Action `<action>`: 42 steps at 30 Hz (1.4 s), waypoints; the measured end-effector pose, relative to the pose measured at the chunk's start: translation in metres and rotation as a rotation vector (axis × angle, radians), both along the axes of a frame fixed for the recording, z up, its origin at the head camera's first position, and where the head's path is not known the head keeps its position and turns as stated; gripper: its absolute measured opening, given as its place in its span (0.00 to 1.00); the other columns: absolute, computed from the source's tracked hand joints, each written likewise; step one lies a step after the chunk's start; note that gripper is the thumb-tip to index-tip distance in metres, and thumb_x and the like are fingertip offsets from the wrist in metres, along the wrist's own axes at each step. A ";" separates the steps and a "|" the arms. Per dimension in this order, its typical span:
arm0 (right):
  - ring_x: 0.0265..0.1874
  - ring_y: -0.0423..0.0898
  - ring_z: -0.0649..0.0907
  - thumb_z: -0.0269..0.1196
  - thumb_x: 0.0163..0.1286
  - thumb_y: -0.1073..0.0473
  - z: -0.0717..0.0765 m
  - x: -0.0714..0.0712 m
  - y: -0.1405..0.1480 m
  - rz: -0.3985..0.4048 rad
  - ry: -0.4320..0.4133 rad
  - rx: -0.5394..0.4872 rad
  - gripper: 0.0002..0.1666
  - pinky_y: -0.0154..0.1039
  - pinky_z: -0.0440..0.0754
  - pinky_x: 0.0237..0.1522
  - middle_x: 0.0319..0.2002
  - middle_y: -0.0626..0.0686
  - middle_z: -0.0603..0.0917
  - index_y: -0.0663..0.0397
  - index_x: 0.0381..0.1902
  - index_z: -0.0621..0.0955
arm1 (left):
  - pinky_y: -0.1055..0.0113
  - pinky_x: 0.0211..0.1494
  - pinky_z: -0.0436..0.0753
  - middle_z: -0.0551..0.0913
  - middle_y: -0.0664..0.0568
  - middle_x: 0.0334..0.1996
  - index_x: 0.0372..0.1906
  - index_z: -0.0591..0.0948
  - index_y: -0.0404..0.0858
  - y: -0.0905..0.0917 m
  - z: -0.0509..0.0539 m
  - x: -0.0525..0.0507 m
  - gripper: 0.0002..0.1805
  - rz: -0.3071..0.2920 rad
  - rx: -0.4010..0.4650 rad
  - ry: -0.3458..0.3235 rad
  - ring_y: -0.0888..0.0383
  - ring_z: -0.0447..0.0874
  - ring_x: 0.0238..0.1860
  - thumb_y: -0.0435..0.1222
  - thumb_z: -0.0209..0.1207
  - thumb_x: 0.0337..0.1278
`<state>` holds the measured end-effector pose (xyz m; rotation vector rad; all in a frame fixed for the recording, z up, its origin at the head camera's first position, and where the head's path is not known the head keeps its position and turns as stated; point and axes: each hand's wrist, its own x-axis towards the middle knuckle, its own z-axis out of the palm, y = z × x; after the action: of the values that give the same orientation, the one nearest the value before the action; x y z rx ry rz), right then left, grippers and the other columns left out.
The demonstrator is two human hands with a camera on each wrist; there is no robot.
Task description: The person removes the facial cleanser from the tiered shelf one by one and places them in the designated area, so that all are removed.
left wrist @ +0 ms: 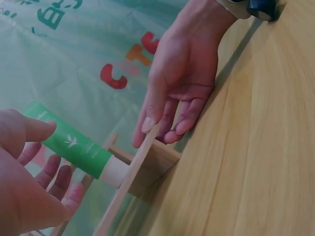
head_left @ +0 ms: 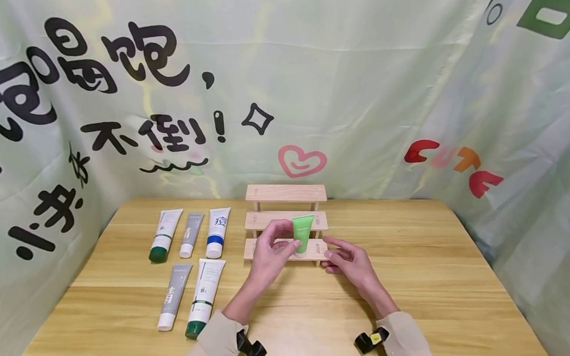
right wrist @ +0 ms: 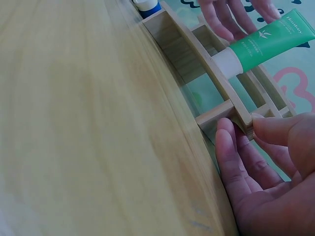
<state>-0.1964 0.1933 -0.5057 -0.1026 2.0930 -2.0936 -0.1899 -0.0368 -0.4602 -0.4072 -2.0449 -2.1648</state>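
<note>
A small green squeeze tube (head_left: 302, 232) stands on its white cap near the right part of the lowest step of a three-tier wooden display rack (head_left: 286, 192). My left hand (head_left: 271, 252) is at the tube's left side, its thumb and index finger pinching the body; the other fingers curl loosely apart from it in the left wrist view. My right hand (head_left: 356, 264) holds the right end of the lowest step. In the right wrist view the thumb lies on the board's end, with fingers (right wrist: 236, 157) curled underneath.
Left of the rack, several tubes lie on the wooden table (head_left: 404, 321): a white one with a green cap (head_left: 165, 235), a grey one (head_left: 191, 235), a white-and-blue one (head_left: 217, 231), another grey one (head_left: 174, 298) and a larger white one (head_left: 207, 289). A printed curtain (head_left: 372, 95) hangs behind.
</note>
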 end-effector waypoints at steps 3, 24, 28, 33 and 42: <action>0.40 0.49 0.89 0.60 0.76 0.67 0.000 0.000 -0.001 -0.001 -0.002 0.007 0.28 0.40 0.88 0.44 0.51 0.69 0.85 0.68 0.71 0.71 | 0.49 0.59 0.80 0.82 0.40 0.51 0.56 0.78 0.34 0.003 -0.002 -0.001 0.21 0.007 -0.012 -0.011 0.45 0.80 0.56 0.26 0.68 0.59; 0.39 0.49 0.89 0.61 0.76 0.67 0.001 -0.001 0.000 -0.008 0.001 0.012 0.28 0.40 0.88 0.44 0.51 0.68 0.86 0.67 0.71 0.71 | 0.55 0.57 0.84 0.82 0.38 0.49 0.54 0.78 0.32 -0.006 0.000 0.000 0.19 0.023 -0.007 -0.017 0.44 0.81 0.53 0.21 0.65 0.60; 0.39 0.49 0.89 0.61 0.75 0.68 0.001 -0.001 0.000 -0.015 -0.007 0.008 0.28 0.40 0.88 0.43 0.50 0.68 0.86 0.67 0.71 0.72 | 0.54 0.57 0.84 0.82 0.39 0.49 0.54 0.78 0.32 -0.014 0.002 0.004 0.19 0.039 -0.007 -0.005 0.46 0.81 0.53 0.21 0.65 0.59; 0.39 0.49 0.89 0.61 0.75 0.68 0.001 -0.001 -0.001 -0.024 -0.018 0.001 0.28 0.40 0.88 0.43 0.51 0.67 0.86 0.65 0.71 0.73 | 0.57 0.55 0.84 0.82 0.40 0.49 0.54 0.78 0.32 -0.026 0.008 0.010 0.19 0.046 -0.031 0.007 0.47 0.81 0.52 0.21 0.66 0.59; 0.40 0.49 0.89 0.62 0.75 0.67 -0.001 0.000 -0.001 -0.006 -0.010 -0.003 0.29 0.39 0.88 0.44 0.52 0.68 0.85 0.66 0.71 0.72 | 0.60 0.52 0.85 0.83 0.41 0.48 0.54 0.78 0.33 -0.058 0.013 0.026 0.19 0.059 -0.071 0.001 0.47 0.81 0.51 0.21 0.66 0.59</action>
<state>-0.1964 0.1927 -0.5068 -0.0855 2.0871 -2.0962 -0.1643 -0.0951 -0.4472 -0.3512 -2.1103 -2.0632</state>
